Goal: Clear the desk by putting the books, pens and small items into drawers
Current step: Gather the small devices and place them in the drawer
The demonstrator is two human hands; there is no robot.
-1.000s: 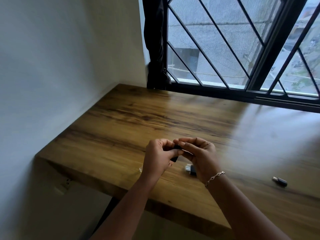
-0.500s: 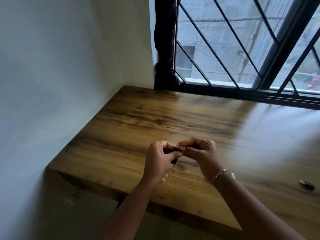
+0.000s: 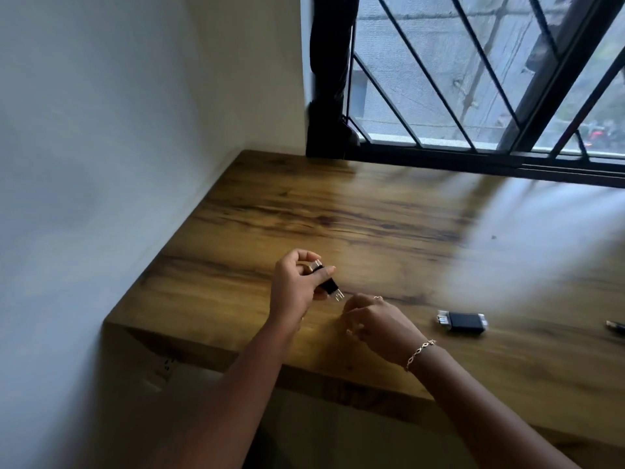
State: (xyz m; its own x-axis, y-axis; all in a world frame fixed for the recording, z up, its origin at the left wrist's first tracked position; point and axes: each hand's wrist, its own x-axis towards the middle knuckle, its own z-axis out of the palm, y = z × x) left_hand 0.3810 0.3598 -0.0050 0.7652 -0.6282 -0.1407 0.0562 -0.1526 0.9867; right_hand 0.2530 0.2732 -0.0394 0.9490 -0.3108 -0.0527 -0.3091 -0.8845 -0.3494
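Pulled apart: my left hand (image 3: 295, 290) grips the black adapter (image 3: 327, 283); my right hand (image 3: 380, 325) curls, contents unclear.

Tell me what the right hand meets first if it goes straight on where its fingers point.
Probably the metal tip of the small black drive that the left hand holds; the right hand points up-left at it, depth unclear.

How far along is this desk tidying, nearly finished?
Looks mostly done: no books or pens show on the wooden desk. In hand: the left hand grips a small black plug-like gadget; the right hand is curled beside it, contents unclear. Left: a black stick and a dark item at the right edge lie on the desk. No drawer is visible.
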